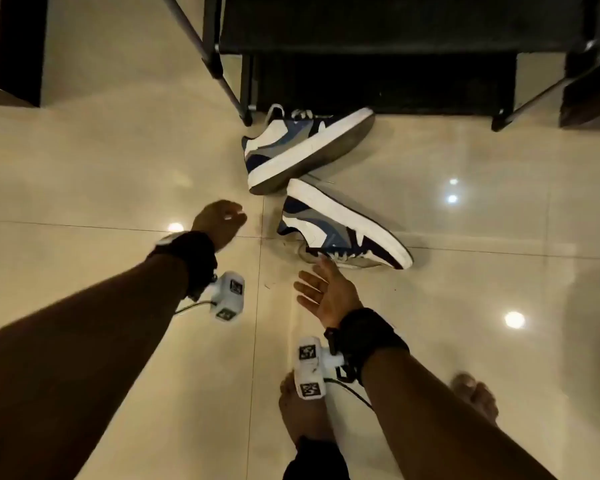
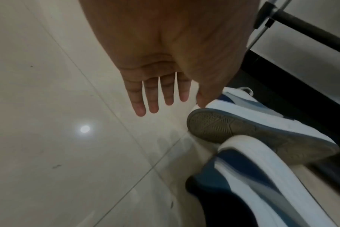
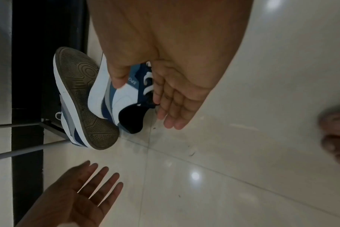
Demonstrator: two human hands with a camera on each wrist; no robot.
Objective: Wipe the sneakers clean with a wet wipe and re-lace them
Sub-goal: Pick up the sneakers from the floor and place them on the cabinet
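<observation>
Head view: two sneakers lie on their sides on the tiled floor (image 1: 101, 174), centre frame, soles crossing. The far sneaker (image 1: 302, 147) leans by the black stand (image 1: 378, 39) at the top; the near sneaker (image 1: 343, 230) sits just below it. Your right hand (image 1: 326, 292), fingers spread and empty, reaches its collar; whether it touches, you can't tell here. Your left hand (image 1: 219, 221) hovers left of the pair, holding nothing. No wipe in sight.

Left wrist view: fingers (image 2: 157, 95) straight, slightly parted, over bare tile, the sneakers at lower right.

Right wrist view: thumb over the white side panel, fingers (image 3: 171, 107) beside the laces (image 3: 148, 79), not yet closed. Take the near sneaker by the collar, thumb inside; lift it clear of the other's sole before turning it upright. Laces look threaded still.
</observation>
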